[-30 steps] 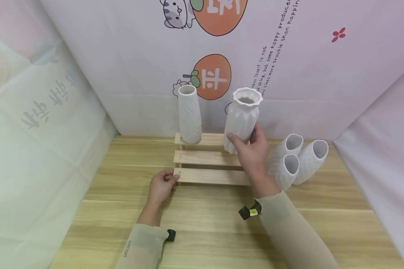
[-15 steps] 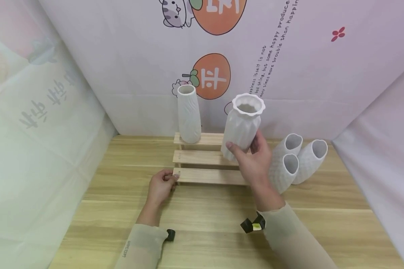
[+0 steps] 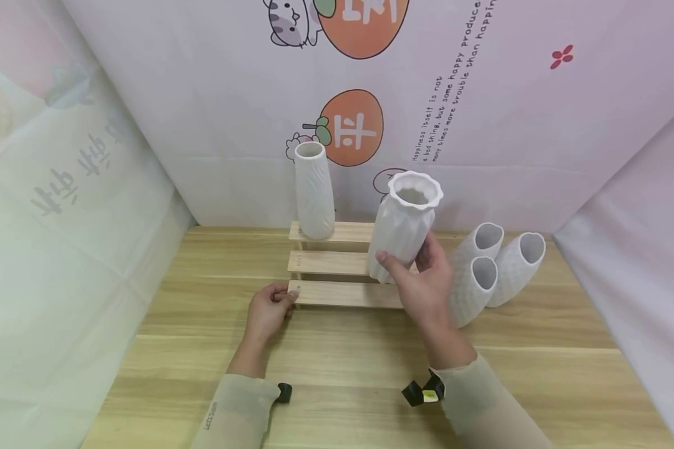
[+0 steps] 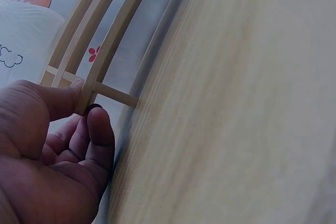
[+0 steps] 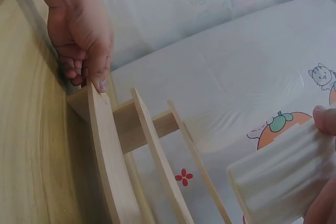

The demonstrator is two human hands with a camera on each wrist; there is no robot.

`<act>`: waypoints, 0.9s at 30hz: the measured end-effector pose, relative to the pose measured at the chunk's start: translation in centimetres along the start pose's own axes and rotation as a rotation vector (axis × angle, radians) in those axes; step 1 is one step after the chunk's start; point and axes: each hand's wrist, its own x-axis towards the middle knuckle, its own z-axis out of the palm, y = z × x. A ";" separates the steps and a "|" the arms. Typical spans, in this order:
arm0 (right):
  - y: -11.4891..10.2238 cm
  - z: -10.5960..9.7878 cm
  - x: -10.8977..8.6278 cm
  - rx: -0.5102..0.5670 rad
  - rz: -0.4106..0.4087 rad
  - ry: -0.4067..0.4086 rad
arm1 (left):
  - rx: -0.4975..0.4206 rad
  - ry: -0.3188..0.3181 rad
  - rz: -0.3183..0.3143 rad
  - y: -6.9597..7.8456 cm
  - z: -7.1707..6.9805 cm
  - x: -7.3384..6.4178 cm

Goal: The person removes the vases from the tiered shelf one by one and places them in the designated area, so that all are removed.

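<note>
In the head view a three-step wooden display rack (image 3: 345, 293) stands on the table. My left hand (image 3: 266, 315) pinches the left end of its lowest step between thumb and fingers, as the left wrist view also shows at the rack's corner (image 4: 86, 98). My right hand (image 3: 427, 290) grips a white pleated vase (image 3: 401, 231) with a scalloped rim, thumb on its near side. The vase leans slightly and is in front of the right part of the steps. In the right wrist view its base (image 5: 278, 182) is apart from the rack. A tall white vase (image 3: 316, 199) stands on the top step's left end.
Right of the rack, a textured white vase group with three slanted openings (image 3: 517, 268) stands on the wooden table (image 3: 342, 374), close beside my right forearm. A printed cloth backdrop (image 3: 230, 125) rises behind the rack, with cloth walls on both sides.
My right hand has brought the pleated vase down and nearer, from beside the top step to in front of the lower steps. The left hand stays on the rack.
</note>
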 end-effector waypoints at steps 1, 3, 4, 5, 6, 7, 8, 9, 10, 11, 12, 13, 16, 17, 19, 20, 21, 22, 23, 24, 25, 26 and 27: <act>0.0 -0.1 -0.2 0.001 -0.002 0.000 | 0.001 0.001 0.000 0.0 0.0 0.0; 0.1 -0.1 -0.4 0.003 -0.008 0.004 | 0.002 0.000 0.000 -0.1 0.0 -0.1; 0.1 -0.2 -0.5 0.008 -0.011 0.009 | 0.001 -0.002 -0.002 -0.1 0.0 -0.1; 0.1 -0.3 -0.6 0.015 -0.018 0.014 | 0.001 -0.007 -0.002 -0.2 0.0 -0.1; 0.1 -0.3 -0.7 0.021 -0.025 0.021 | 0.000 -0.009 -0.003 -0.2 0.0 -0.1; 0.1 -0.4 -0.8 0.025 -0.031 0.026 | -0.002 -0.011 -0.004 -0.2 0.1 0.0; 0.1 -0.5 -0.9 0.029 -0.035 0.030 | -0.004 -0.013 -0.006 -0.2 0.1 0.0; 0.1 -0.6 -1.0 0.032 -0.038 0.034 | -0.007 -0.014 -0.008 -0.2 0.1 0.0; 0.1 -0.7 -1.1 0.035 -0.044 0.034 | -0.009 -0.016 -0.008 -0.2 0.0 0.0; 0.2 -0.8 -1.2 0.034 -0.046 0.034 | -0.009 -0.014 -0.005 -0.2 0.0 0.1; 0.1 -0.8 -1.3 0.033 -0.044 0.036 | -0.015 -0.011 -0.007 -0.1 0.0 0.1; 0.1 -0.9 -1.4 0.034 -0.042 0.038 | -0.018 -0.009 -0.007 -0.1 0.0 0.1; 0.2 -1.1 -1.7 0.045 -0.043 0.041 | -0.024 -0.003 -0.005 -0.2 0.0 0.1; 0.2 -1.2 -1.8 0.046 -0.040 0.043 | -0.026 -0.001 -0.004 -0.1 0.0 0.1; 0.2 -1.4 -2.1 0.047 -0.037 0.040 | -0.030 0.001 -0.005 -0.1 0.1 0.2; 0.3 -1.5 -2.2 0.048 -0.036 0.037 | -0.028 0.003 -0.006 -0.1 0.1 0.2; 0.3 -1.6 -2.4 0.048 -0.035 0.034 | -0.027 0.003 -0.005 -0.2 0.1 0.2; 0.3 -1.7 -2.6 0.051 -0.031 0.034 | -0.028 0.004 -0.004 -0.2 0.1 0.2; 0.3 -1.8 -2.8 0.051 -0.026 0.034 | -0.028 0.006 -0.005 -0.2 0.1 0.2; 0.2 -1.9 -2.9 0.049 -0.022 0.038 | -0.026 0.008 -0.005 -0.2 0.1 0.2; 0.2 -2.0 -3.1 0.048 -0.018 0.042 | -0.025 0.011 -0.007 -0.2 0.1 0.2; 0.2 -2.0 -3.3 0.046 -0.016 0.045 | -0.024 0.012 -0.009 -0.2 0.1 0.2; 0.1 -2.1 -3.5 0.044 -0.012 0.049 | -0.027 0.013 -0.010 -0.2 0.2 0.2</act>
